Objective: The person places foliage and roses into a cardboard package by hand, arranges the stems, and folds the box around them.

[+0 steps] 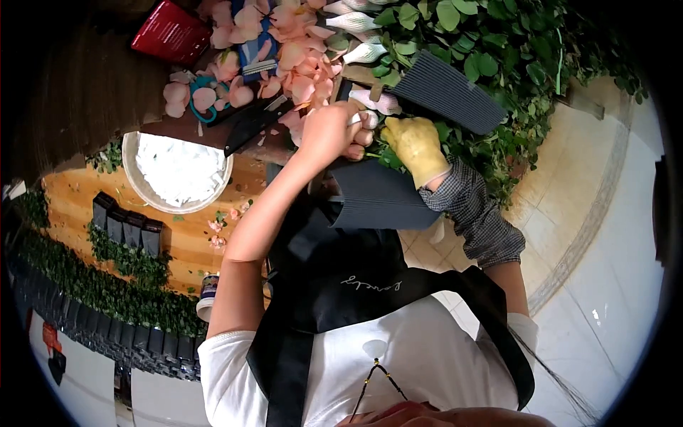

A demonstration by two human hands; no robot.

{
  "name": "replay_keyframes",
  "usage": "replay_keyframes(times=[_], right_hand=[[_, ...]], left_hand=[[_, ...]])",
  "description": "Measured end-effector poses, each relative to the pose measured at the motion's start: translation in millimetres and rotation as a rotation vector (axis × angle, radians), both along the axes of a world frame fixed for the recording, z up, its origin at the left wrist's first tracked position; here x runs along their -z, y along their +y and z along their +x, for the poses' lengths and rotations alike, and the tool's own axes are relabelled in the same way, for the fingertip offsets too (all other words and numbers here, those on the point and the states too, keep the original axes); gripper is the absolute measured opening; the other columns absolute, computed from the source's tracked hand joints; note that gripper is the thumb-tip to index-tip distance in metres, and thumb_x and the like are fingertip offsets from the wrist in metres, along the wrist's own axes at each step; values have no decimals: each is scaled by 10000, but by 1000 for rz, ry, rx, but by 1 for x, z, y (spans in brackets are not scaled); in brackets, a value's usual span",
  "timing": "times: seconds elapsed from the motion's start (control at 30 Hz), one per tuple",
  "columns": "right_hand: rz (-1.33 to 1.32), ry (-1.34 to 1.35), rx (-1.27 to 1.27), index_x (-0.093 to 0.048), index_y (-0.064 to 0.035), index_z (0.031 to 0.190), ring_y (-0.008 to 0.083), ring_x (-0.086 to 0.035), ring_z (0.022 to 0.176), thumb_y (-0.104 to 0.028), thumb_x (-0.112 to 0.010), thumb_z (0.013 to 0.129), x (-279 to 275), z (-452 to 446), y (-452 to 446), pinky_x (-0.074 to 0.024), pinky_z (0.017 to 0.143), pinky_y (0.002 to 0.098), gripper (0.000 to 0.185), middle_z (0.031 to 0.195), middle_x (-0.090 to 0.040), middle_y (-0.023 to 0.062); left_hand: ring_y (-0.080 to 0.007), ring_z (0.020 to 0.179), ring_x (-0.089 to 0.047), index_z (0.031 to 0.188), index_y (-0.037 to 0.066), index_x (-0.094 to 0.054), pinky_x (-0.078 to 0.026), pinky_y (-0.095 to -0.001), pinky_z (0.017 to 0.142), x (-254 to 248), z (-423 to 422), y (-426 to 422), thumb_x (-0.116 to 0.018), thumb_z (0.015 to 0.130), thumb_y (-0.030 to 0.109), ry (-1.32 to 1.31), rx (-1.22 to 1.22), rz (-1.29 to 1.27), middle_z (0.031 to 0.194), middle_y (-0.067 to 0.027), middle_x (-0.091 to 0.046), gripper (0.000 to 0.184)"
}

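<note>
My left hand (pixel 331 132), bare with white wraps on some digits, is closed with its fingers curled at the bench edge. What it grips is hidden. Just beyond its fingertips lies a pale pink flower bud in a white net sleeve (pixel 384 102). My right hand (pixel 418 148), in a yellow glove, is closed close by among green leaves; its fingertips hide anything it holds. A thin green stem shows between the two hands. One dark ribbed sleeve (pixel 448 92) lies beyond the right hand, and a dark ribbed box (pixel 384 198) stands on the near side.
Pink petals (pixel 302 60), a black knife (pixel 257 122), teal-handled scissors (pixel 203 101) and a red box (pixel 171 34) lie at the upper left. Below them is a tub of white pieces (pixel 179 171). Netted buds (pixel 356 23) and leafy stems (pixel 491 60) fill the top right.
</note>
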State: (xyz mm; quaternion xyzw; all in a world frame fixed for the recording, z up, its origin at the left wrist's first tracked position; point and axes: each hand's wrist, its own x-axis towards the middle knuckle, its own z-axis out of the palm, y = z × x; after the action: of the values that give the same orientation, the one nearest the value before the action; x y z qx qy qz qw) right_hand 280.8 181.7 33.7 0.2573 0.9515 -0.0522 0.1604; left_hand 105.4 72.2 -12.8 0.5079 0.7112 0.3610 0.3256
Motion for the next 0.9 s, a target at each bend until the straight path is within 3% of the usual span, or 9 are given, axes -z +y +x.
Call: replay_keyframes(times=[0.13, 0.2, 0.27, 0.33, 0.4, 0.57, 0.73, 0.8, 0.9], right_hand=[[20, -153, 43, -673, -104, 776, 280, -708, 698, -241, -638, 876, 11, -3, -1, -546, 645, 422, 173, 677, -681, 99], [17, -120, 7, -675, -102, 859, 272, -696, 674, -249, -633, 895, 17, 12, 0, -535, 609, 413, 156, 655, -667, 87], [-18, 113, -61, -635, -95, 977, 267, -644, 641, -263, -669, 896, -12, 11, -3, -504, 615, 412, 190, 671, -645, 75], [-15, -83, 4, -602, -77, 1052, 251, -640, 604, -252, -646, 922, -60, -16, -16, -504, 589, 392, 222, 637, -624, 65], [150, -218, 44, -616, -77, 1012, 259, -631, 561, -260, -650, 921, -43, -14, -18, -502, 553, 389, 208, 606, -609, 68], [220, -32, -40, -670, -115, 804, 218, -652, 562, -213, -637, 868, -10, -3, -4, -505, 527, 381, 121, 626, -636, 66], [323, 91, -25, -640, -131, 598, 216, -627, 519, -167, -645, 811, -10, -11, -9, -476, 474, 375, 216, 578, -603, 44], [333, -86, 6, -613, -106, 623, 271, -599, 494, -312, -681, 881, 21, 8, -3, -470, 469, 396, 337, 587, -615, 81], [278, -131, 117, -643, -105, 636, 262, -607, 482, -313, -699, 857, 26, 11, 2, -470, 450, 386, 309, 580, -625, 85]], left_hand=[[-327, 683, -633, 857, -13, -653, -502, -402, 661, -19, -30, -30, -646, 860, 104, -432, -335, -79, 744, -136, -603, 118], [-311, 695, -580, 876, -32, -636, -489, -373, 691, -50, -59, -48, -645, 854, 66, -222, -351, -91, 780, -138, -574, 101], [-324, 836, -595, 911, -38, -628, -489, -345, 781, -51, -55, -63, -660, 832, 21, 2, -290, 249, 924, -171, -586, 104], [-344, 863, -616, 934, -37, -628, -494, -361, 782, -40, -48, -67, -662, 852, 53, -221, -234, 114, 931, -189, -604, 127], [-407, 830, -671, 1011, -31, -603, -518, -433, 722, -26, -34, -48, -670, 902, 185, -313, -165, -101, 869, -234, -662, 251], [-445, 750, -673, 1066, -3, -511, -541, -533, 646, -13, 0, 16, -612, 947, 266, 64, -42, -210, 815, -248, -679, 311], [-399, 756, -681, 949, 8, -597, -552, -491, 655, -7, 9, 27, -644, 868, 179, 121, -96, -166, 810, -187, -675, 195], [-376, 762, -686, 905, 14, -637, -553, -469, 657, -4, 7, 22, -666, 830, 159, 95, -120, -59, 819, -164, -671, 166], [-347, 783, -680, 898, 20, -675, -520, -449, 682, -2, 1, 10, -649, 862, 154, -191, -170, 9, 860, -186, -657, 141]])
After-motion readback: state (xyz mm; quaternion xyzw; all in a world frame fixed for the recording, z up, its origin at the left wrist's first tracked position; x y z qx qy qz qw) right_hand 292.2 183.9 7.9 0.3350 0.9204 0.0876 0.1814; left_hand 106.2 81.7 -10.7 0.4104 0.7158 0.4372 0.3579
